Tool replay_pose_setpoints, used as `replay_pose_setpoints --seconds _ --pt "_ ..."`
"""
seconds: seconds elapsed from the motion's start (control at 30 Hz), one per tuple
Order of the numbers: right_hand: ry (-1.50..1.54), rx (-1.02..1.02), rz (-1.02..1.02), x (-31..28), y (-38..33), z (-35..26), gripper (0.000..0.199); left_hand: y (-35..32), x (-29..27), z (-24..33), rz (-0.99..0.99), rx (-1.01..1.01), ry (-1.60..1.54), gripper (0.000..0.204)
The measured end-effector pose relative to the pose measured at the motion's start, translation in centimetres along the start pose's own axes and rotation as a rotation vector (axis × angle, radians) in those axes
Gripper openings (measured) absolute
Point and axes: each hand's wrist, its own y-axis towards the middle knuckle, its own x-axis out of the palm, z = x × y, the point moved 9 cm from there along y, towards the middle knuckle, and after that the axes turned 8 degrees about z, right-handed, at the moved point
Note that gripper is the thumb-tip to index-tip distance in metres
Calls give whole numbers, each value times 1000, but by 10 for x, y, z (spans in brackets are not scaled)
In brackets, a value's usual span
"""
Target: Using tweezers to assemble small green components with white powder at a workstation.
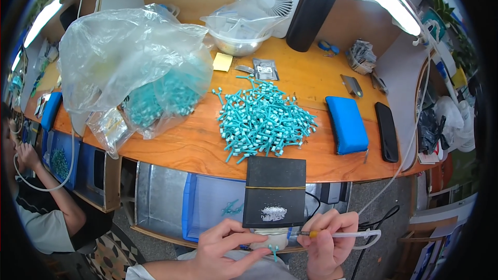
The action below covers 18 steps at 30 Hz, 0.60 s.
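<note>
Lower centre: your left hand (224, 245) is beside a small teal plastic stick (275, 254), grip unclear; right hand (332, 242) holds a slim yellow-collared tool (313, 234). Stick: likely light, stiff; pinch mid-shaft.

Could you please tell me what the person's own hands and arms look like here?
The left grip and right grip, both human hands, are bare, with no gloves or rings visible. A plain, pale grey fabric sleeve shows on the left forearm; none is clear at right.
</note>
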Motion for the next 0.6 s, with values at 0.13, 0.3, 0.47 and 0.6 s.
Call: replay_pose_setpoints --seconds 0.13,0.3,0.47,0.6 --pt "19 -46 -109 9 -5 -3 17 0 -3 1 23 20 23 23" --pt "5 -36 -102 11 -5 2 22 1 -3 9 37 157 54 23" --pt "-42 -72 -195 16 -10 -3 13 2 -4 6 38 108 36 22" --pt "9 -40 -102 11 -10 -2 21 1 -13 7 92 162 18 21"
